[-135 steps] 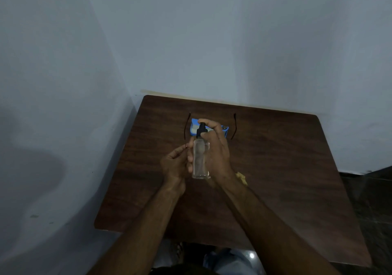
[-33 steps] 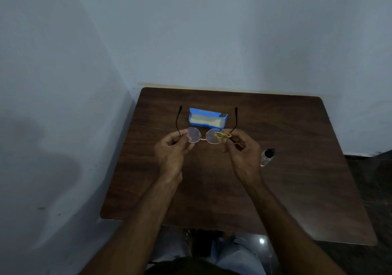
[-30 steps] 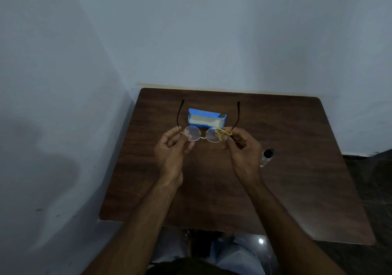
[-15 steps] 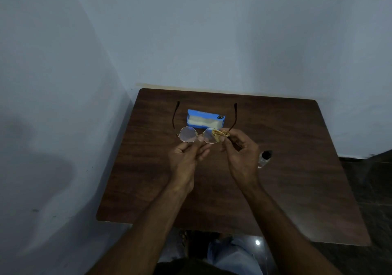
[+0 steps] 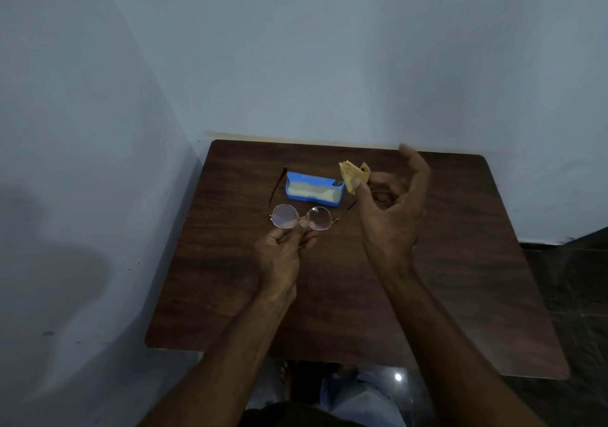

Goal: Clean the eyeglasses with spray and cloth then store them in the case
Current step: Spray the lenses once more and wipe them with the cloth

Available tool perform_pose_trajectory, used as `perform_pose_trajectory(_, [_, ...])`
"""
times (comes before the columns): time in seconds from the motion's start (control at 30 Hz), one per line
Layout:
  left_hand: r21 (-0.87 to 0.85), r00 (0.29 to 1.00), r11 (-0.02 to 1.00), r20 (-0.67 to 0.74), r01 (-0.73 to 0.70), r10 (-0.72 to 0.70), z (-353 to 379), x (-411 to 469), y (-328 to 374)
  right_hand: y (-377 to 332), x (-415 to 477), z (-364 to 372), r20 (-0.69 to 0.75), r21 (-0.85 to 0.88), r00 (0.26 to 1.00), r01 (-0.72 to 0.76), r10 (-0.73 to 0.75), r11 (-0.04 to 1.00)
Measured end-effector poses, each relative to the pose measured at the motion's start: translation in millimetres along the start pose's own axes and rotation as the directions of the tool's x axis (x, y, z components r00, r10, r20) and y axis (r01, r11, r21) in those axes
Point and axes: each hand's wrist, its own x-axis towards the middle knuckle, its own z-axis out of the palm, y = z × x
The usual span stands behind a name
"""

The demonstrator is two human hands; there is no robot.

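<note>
My left hand [image 5: 283, 252] pinches the round-lens eyeglasses [image 5: 285, 216] at the bridge, holding them above the table with the temples pointing away from me. My right hand [image 5: 391, 209] is raised to the right of them and pinches a small yellow cloth [image 5: 353, 173] between thumb and forefinger, clear of the lenses. The open blue glasses case [image 5: 314, 192] lies on the table just beyond the glasses. The spray bottle is hidden behind my right hand.
The dark wooden table [image 5: 460, 278] stands in a corner, with pale walls close on the left and at the back. My knees show under its near edge. Dark floor lies to the right.
My left hand shifted its pinch from the left hinge to the bridge. My right hand lifted the yellow cloth off the right lens, up and to the right.
</note>
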Motion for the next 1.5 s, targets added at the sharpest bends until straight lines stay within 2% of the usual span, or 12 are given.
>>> perform_pose_trajectory(0.33, [-0.062,1.0,0.998,0.021,-0.007,0.008,6.1,-0.1,8.8,3.9,-2.6,1.2,0.019,-0.086,1.0,0.011,-0.009,0.996])
perform_pose_trajectory(0.5, [-0.115,0.998,0.993,0.06,0.028,-0.021,9.8,-0.6,12.8,27.6,-21.1,3.2,0.072,0.015,0.997,-0.039,0.038,0.999])
perform_pose_trajectory(0.77, [-0.146,0.993,0.984,0.084,0.099,-0.088,10.6,-0.6,13.2,55.2,-35.9,5.4,0.154,0.028,0.981,-0.122,0.116,0.992])
perform_pose_trajectory(0.97, [-0.148,0.994,0.984,0.07,0.098,-0.088,7.9,2.2,14.3,52.2,-31.9,10.7,0.17,0.02,0.98,-0.105,0.1,0.994])
perform_pose_trajectory(1.07, [-0.123,0.997,0.991,0.056,0.058,-0.052,8.2,5.7,16.0,36.7,-21.7,12.7,0.099,0.011,0.993,-0.06,0.058,0.998])
perform_pose_trajectory(1.2, [-0.136,0.997,0.989,0.041,0.066,-0.06,3.7,8.7,11.7,12.1,-2.5,12.0,0.055,-0.063,0.989,0.142,-0.139,0.988])
perform_pose_trajectory(1.3, [-0.125,0.997,0.989,0.037,0.074,-0.07,1.3,7.4,7.8,-1.8,11.3,13.5,0.052,-0.062,0.972,0.232,-0.229,0.971])
perform_pose_trajectory(1.5, [-0.123,0.997,0.991,0.051,0.061,-0.055,1.5,2.2,7.6,-9.9,23.8,19.4,0.046,-0.079,0.965,0.26,-0.257,0.963])
